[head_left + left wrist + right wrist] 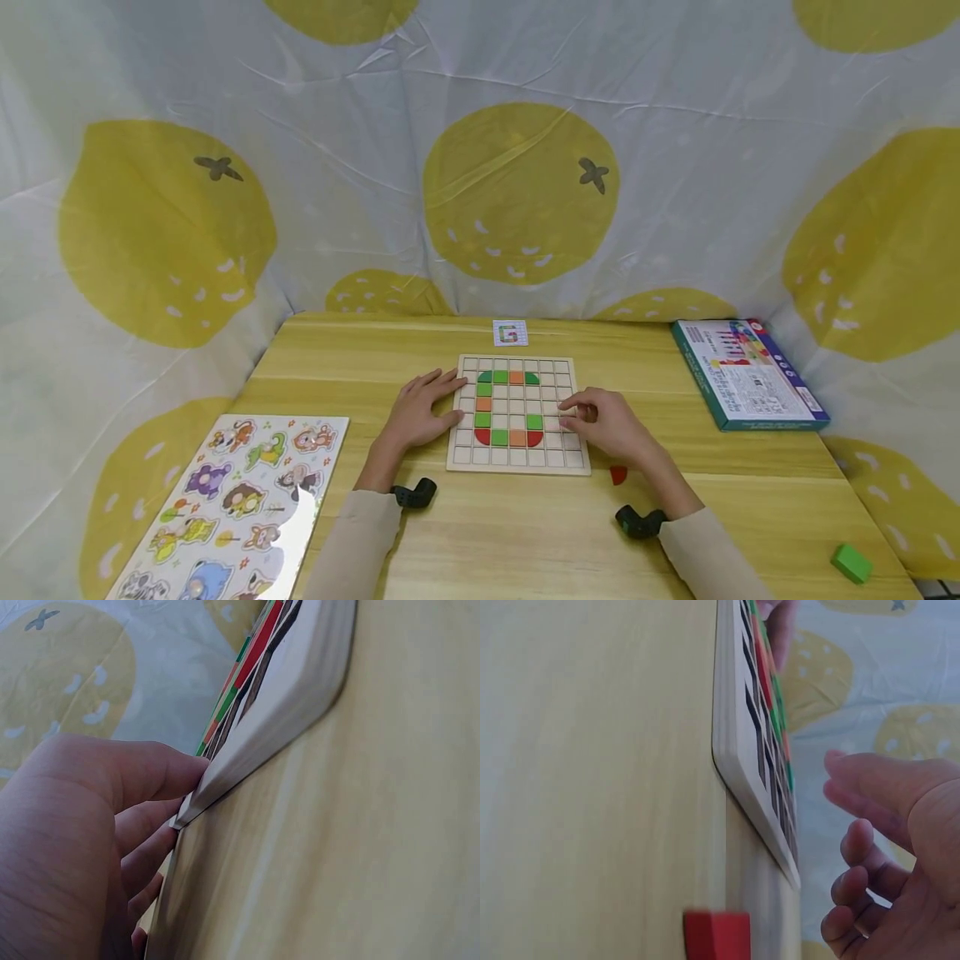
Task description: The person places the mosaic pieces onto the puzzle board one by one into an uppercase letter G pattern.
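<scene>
A pale wooden grid board [457, 458] lies flat on the table, with green, orange and red pieces set in its squares. They form a ring with a gap at the right, above a lone green square [534, 421]. My left hand [422, 410] rests at the board's left edge, thumb and fingertips touching it, as the left wrist view also shows. Over the right side hovers my right hand [611, 423], its fingers loosely bent. In the right wrist view nothing sits between those fingers. A red quarter-round piece [618, 475] lies just off the board's lower right corner.
Behind the board lies a small pattern card [510, 333]. An animal puzzle board [247, 500] is at the left, and a flat game box [750, 375] at the back right. Near the front right lies a green block [852, 563]. A lemon-print cloth hangs behind the table.
</scene>
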{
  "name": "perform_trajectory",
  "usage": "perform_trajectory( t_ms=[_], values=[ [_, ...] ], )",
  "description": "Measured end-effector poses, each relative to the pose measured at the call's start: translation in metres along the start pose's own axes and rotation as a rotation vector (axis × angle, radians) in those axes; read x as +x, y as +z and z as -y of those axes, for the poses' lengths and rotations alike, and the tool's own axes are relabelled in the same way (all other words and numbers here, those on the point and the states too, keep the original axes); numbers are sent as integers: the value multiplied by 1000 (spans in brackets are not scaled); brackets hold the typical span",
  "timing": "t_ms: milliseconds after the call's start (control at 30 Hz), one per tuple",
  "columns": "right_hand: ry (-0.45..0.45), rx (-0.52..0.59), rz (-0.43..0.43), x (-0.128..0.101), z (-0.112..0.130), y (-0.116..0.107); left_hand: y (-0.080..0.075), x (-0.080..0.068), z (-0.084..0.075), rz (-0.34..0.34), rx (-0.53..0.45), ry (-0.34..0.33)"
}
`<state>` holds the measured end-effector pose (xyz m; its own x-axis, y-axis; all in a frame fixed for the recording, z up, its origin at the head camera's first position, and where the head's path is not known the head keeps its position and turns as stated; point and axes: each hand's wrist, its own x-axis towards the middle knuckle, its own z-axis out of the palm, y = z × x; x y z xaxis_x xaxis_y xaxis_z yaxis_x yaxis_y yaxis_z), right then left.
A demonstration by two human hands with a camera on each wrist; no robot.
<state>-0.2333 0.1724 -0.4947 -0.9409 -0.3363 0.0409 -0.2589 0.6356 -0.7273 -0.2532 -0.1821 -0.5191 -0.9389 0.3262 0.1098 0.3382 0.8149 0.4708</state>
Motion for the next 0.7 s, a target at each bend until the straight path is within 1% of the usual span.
perform_trajectory(
  t_ms=[233,467,600,700],
  values=[
    [-9,-49,-55,-13,-11,-17,0,0,1,6,-2,1],
    [-21,-39,-85,-28,-26,-30,0,1,1,9,0,-6],
    [6,-58,-88,-36,-35,-36,0,1,1,7,6,-4],
    [44,-66,-86,-42,-42,-39,0,0,1,5,5,-1]
  ],
)
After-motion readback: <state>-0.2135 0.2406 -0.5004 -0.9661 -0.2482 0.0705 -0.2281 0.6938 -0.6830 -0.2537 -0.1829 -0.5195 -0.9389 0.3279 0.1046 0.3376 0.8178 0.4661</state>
